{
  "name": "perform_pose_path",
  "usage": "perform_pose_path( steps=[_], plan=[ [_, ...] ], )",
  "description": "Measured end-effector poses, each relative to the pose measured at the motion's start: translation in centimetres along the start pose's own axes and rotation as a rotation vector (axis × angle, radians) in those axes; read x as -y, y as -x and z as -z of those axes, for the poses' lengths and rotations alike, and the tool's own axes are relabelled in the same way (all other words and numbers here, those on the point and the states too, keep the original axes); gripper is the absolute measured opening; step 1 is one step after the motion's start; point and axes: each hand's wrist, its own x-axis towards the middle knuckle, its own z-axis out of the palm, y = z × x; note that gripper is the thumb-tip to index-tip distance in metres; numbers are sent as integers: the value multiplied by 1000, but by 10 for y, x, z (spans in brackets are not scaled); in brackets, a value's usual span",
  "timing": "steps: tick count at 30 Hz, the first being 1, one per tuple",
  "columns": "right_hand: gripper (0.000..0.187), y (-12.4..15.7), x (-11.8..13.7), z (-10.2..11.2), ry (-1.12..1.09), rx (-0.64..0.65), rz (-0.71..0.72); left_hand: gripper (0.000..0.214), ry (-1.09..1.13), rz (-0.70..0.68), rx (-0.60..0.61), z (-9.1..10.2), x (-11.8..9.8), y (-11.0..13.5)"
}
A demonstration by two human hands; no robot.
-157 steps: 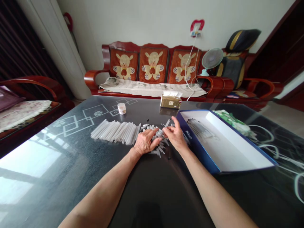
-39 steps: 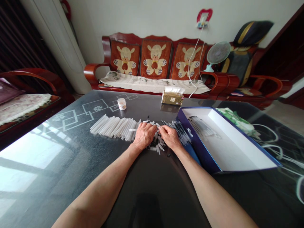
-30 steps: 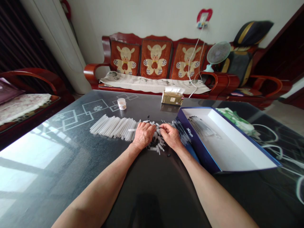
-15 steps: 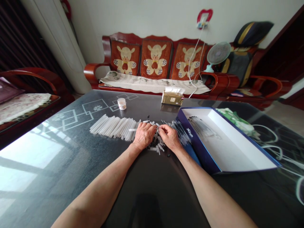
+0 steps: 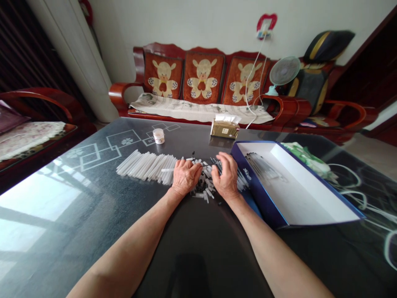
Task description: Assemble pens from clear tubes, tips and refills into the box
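My left hand (image 5: 186,177) is closed around a translucent white pen barrel (image 5: 167,170), which sticks out on its left side. From its right side a thin dark rod (image 5: 209,165), like a pen refill, points toward my right hand (image 5: 226,176). The right thumb and fingers are spread, close to the rod's end; I see nothing gripped there. A row of similar white barrels (image 5: 144,165) lies left of my left hand. Small white caps and black pieces (image 5: 206,186) are heaped between and below the hands. Dark-tipped thin sticks (image 5: 242,182) lie partly hidden behind my right hand.
A blue-edged box (image 5: 307,198) with a white inside stands at the right, with more thin sticks (image 5: 263,163) in it. A tissue box (image 5: 225,127) and a small white tub (image 5: 159,136) stand farther back. Green-white cloth (image 5: 307,159) and white cables (image 5: 366,203) lie beyond the box.
My right hand has let go of the small white piece by the left hand and opened, shifting slightly right. The dark rod now shows between the hands. The left hand has moved slightly left.
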Motion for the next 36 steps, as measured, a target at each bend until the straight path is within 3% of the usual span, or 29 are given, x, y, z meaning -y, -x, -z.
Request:
perform_pose_path(
  steps=[3,6,12,18,22,29,33,36],
  plan=[
    [26,5,11,-2,75,208,178,31,9,-13,15,0,1,0],
    [24,7,8,-2,54,284,165,30,25,-26,23,0,2,1],
    [19,1,-3,5,63,233,66,34,56,-58,2,1,-1,0],
    [19,-5,-17,12,183,242,114,32,29,-27,-24,3,3,-2],
    [15,-6,-41,18,316,183,-23,30,13,7,-107,6,5,-3],
    [10,2,-46,15,375,350,-208,30,260,-137,-175,11,-6,-6],
    [11,4,-38,12,440,387,-227,26,420,-141,-192,13,-12,-7],
    [15,2,-36,13,420,352,-214,20,541,-48,-215,12,-15,-8]
  ],
)
